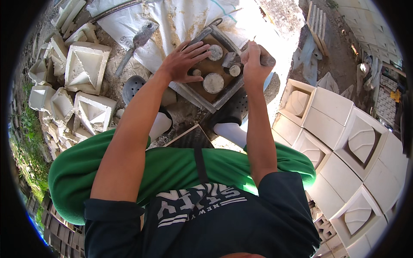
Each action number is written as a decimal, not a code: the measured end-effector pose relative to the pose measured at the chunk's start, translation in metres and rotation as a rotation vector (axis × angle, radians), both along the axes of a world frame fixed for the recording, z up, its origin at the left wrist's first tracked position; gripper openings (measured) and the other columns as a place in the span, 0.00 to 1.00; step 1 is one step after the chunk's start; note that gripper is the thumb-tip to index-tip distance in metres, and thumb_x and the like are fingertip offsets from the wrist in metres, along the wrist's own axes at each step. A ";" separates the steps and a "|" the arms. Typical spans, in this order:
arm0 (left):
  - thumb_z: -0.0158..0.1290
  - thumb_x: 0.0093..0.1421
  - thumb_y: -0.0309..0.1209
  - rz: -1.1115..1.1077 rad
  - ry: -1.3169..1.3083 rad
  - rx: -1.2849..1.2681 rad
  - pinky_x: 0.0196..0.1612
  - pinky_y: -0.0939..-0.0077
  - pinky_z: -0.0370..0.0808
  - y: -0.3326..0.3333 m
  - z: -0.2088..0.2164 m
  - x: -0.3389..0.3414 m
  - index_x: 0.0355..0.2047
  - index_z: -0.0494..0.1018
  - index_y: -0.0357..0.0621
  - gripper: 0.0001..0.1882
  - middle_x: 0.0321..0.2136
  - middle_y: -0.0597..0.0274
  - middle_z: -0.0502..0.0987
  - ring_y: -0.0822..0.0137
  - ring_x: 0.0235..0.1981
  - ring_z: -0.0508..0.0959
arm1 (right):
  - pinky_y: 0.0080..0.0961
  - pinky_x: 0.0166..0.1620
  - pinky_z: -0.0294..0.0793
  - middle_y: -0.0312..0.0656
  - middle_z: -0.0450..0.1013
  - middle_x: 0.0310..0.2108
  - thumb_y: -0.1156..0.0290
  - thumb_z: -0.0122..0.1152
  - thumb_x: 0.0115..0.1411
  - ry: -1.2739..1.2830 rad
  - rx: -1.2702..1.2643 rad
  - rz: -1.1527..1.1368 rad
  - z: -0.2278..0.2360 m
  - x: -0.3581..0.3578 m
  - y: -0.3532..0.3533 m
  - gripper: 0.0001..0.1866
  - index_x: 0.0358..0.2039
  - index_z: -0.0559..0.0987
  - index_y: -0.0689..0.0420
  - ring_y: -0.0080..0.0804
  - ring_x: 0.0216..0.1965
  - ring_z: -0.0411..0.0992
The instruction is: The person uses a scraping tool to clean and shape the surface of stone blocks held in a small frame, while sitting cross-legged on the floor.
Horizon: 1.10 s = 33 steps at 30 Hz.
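My left hand [186,62] rests open, fingers spread, over the left side of a square frame mould [201,99]. Inside the mould is a brown bed [195,89] with round, grey-topped cylinders: a large one [213,83], another large one [215,52] beside my left fingertips, and smaller ones [234,70]. My right hand [254,60] is closed at the mould's right edge on what looks like a hammer, whose grey blocky head [231,59] lies over the bed. A rounded brownish piece [267,61] shows right of my fist; I cannot tell whether it belongs to the tool.
A trowel [140,39] lies on a white sheet [180,21] at the far left. Cast pieces with hollows [87,66] are heaped left. Pale blocks [331,109] stand stacked on the right. My clog-covered feet flank the mould's near side, with a dark board [189,139] between them.
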State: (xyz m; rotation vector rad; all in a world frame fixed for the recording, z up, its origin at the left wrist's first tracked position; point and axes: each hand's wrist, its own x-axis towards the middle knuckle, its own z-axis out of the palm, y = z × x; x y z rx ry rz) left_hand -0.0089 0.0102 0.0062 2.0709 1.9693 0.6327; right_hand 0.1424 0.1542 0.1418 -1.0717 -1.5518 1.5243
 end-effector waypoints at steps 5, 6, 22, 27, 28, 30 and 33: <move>0.62 0.51 0.56 -0.012 -0.005 0.027 0.72 0.55 0.50 0.004 0.001 0.003 0.69 0.56 0.57 0.49 0.70 0.67 0.56 0.62 0.71 0.55 | 0.22 0.23 0.58 0.29 0.63 0.13 0.68 0.57 0.63 -0.167 0.114 -0.024 -0.038 0.012 0.009 0.21 0.14 0.71 0.61 0.17 0.17 0.60; 0.62 0.51 0.56 -0.008 -0.001 0.025 0.72 0.55 0.50 0.003 0.000 0.001 0.69 0.56 0.57 0.49 0.70 0.67 0.56 0.62 0.71 0.55 | 0.22 0.24 0.59 0.30 0.64 0.13 0.69 0.56 0.63 -0.134 0.101 -0.002 -0.030 0.008 0.012 0.20 0.14 0.71 0.61 0.17 0.17 0.60; 0.62 0.51 0.55 -0.014 -0.040 0.054 0.72 0.55 0.51 0.004 -0.002 0.004 0.69 0.57 0.56 0.48 0.70 0.66 0.57 0.61 0.70 0.56 | 0.20 0.22 0.55 0.28 0.61 0.13 0.72 0.55 0.62 -0.128 0.126 0.101 -0.046 0.008 0.014 0.20 0.12 0.68 0.58 0.14 0.17 0.58; 0.63 0.51 0.55 0.008 -0.041 0.055 0.72 0.55 0.51 0.001 0.000 0.000 0.69 0.57 0.56 0.48 0.70 0.67 0.57 0.61 0.71 0.56 | 0.22 0.24 0.56 0.28 0.59 0.13 0.71 0.55 0.63 -0.032 0.039 -0.016 -0.002 0.004 0.001 0.20 0.14 0.67 0.60 0.16 0.19 0.56; 0.63 0.51 0.55 -0.002 -0.044 0.055 0.72 0.55 0.51 0.004 0.003 0.002 0.69 0.57 0.56 0.48 0.70 0.67 0.57 0.61 0.71 0.56 | 0.21 0.23 0.55 0.28 0.60 0.13 0.71 0.55 0.63 -0.130 0.100 -0.009 -0.029 0.010 0.011 0.20 0.13 0.67 0.59 0.15 0.18 0.56; 0.63 0.51 0.55 0.008 -0.042 0.042 0.72 0.55 0.50 0.001 -0.001 0.001 0.69 0.57 0.57 0.48 0.70 0.67 0.56 0.62 0.71 0.56 | 0.21 0.22 0.56 0.29 0.62 0.13 0.71 0.55 0.62 -0.218 0.193 0.056 -0.034 0.001 0.013 0.20 0.13 0.68 0.58 0.16 0.17 0.59; 0.63 0.51 0.55 0.022 -0.029 0.041 0.73 0.55 0.50 -0.006 -0.004 -0.001 0.69 0.56 0.57 0.49 0.70 0.67 0.56 0.62 0.71 0.55 | 0.22 0.25 0.58 0.30 0.63 0.14 0.71 0.55 0.62 -0.094 0.057 -0.045 0.004 -0.004 0.000 0.19 0.13 0.68 0.60 0.17 0.19 0.58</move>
